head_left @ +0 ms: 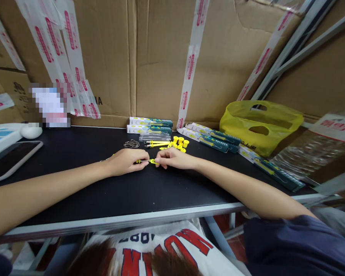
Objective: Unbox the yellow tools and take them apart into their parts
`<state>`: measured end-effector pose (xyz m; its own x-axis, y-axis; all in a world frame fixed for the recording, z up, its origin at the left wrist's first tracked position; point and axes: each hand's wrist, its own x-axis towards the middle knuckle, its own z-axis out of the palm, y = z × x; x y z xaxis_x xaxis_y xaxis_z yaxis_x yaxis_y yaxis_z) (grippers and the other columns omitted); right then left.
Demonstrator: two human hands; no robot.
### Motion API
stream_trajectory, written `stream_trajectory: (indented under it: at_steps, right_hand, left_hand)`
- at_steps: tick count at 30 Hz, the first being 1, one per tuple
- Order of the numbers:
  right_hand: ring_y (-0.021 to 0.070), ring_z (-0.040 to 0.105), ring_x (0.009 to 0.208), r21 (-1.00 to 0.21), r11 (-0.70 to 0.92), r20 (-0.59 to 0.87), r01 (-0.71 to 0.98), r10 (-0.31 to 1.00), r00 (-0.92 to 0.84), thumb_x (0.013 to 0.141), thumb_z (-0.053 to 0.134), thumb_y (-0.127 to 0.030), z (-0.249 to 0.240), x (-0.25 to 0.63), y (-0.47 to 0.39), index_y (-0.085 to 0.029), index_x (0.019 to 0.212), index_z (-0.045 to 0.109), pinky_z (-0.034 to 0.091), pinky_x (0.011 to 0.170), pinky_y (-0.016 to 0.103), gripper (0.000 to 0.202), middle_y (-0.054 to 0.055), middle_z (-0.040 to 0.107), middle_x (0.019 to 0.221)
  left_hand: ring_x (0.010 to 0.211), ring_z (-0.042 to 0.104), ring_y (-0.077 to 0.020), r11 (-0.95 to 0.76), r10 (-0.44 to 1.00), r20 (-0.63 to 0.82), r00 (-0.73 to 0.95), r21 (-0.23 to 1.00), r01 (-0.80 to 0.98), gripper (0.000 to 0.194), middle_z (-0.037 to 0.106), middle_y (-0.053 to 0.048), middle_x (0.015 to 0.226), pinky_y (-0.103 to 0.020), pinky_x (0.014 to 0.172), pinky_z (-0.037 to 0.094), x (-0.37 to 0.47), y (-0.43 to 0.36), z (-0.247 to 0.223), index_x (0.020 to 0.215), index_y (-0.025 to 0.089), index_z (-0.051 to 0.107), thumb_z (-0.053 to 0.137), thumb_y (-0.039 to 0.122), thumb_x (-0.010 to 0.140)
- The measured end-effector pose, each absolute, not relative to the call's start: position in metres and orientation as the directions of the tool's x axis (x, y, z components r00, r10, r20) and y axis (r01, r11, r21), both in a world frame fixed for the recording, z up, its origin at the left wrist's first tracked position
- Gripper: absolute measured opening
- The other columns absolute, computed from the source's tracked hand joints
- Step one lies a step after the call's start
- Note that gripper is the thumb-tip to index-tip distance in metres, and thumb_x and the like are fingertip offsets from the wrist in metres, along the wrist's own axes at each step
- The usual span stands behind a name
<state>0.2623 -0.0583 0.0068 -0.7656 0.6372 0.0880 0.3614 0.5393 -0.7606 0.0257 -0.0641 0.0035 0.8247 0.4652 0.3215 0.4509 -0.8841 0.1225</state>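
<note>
Over the middle of the black tabletop, my left hand [126,161] is closed on a thin metal spring [144,161] with a yellow piece at its near end. My right hand [175,158] pinches a small flat yellow tab [153,161] with holes, at the other end of the spring. Whether spring and tab are hooked together is too small to tell. Just beyond my hands lie bent metal hooks [131,144], yellow rods [158,144], clear plastic tubes [155,137] and several yellow caps [185,143].
Printed narrow boxes [149,129] lie at the back, with more boxes [208,140] at right. A yellow plastic bag [247,130] and a large clear bottle [307,145] stand far right. At left are a phone [13,159] and a white device [5,134]. Cardboard [161,57] walls the back.
</note>
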Motion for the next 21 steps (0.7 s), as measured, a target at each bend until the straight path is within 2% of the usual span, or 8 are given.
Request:
stream_trajectory:
  at_steps: [6, 11, 17, 21]
  right_hand:
    - [0.0081, 0.049, 0.057, -0.760, 0.534, 0.070, 0.370, 0.633, -0.771, 0.087, 0.052, -0.049, 0.0091, 0.2628, -0.0576, -0.012, 0.079, 0.063, 0.038, 0.059, 0.022, 0.040, -0.001, 0.056, 0.063]
    - [0.0061, 0.046, 0.054, -0.767, 0.529, 0.122, 0.363, 0.675, -0.728, 0.087, 0.055, -0.043, 0.0077, 0.2594, -0.0600, -0.015, 0.072, 0.053, 0.036, 0.053, 0.019, 0.032, -0.003, 0.054, 0.061]
    - [0.0029, 0.031, 0.032, -0.846, 0.283, -0.010, 0.452, 0.838, -0.545, 0.089, 0.048, -0.035, 0.0058, 0.2617, -0.0548, -0.018, 0.069, 0.045, 0.023, 0.031, 0.017, 0.027, -0.008, 0.046, 0.051]
    - [0.0031, 0.031, 0.033, -0.859, 0.284, -0.001, 0.425, 0.831, -0.557, 0.088, 0.049, -0.041, 0.0078, 0.2643, -0.0531, -0.017, 0.074, 0.049, 0.024, 0.030, 0.017, 0.027, -0.008, 0.046, 0.052]
  left_hand:
    - [0.072, 0.056, -0.0126, -0.889, 0.455, 0.329, 0.827, 0.128, 0.439, 0.025, 0.062, -0.002, 0.085, -0.021, 0.065, 0.038, 0.0264, -0.0646, 0.0044, 0.092, 0.018, 0.059, 0.038, 0.032, 0.094]
    - [0.073, 0.056, -0.0129, -0.887, 0.459, 0.318, 0.829, 0.120, 0.445, 0.024, 0.062, -0.002, 0.086, -0.021, 0.065, 0.037, 0.0265, -0.0648, 0.0054, 0.092, 0.018, 0.058, 0.038, 0.032, 0.094]
    - [0.074, 0.056, -0.0129, -0.887, 0.462, 0.303, 0.834, 0.129, 0.444, 0.025, 0.062, -0.003, 0.090, -0.021, 0.066, 0.038, 0.0260, -0.0656, 0.0061, 0.095, 0.018, 0.057, 0.037, 0.032, 0.095]
    - [0.080, 0.058, -0.0135, -0.883, 0.469, 0.312, 0.826, 0.132, 0.451, 0.025, 0.063, -0.003, 0.094, -0.021, 0.070, 0.039, 0.0254, -0.0660, 0.0059, 0.097, 0.018, 0.057, 0.037, 0.033, 0.096]
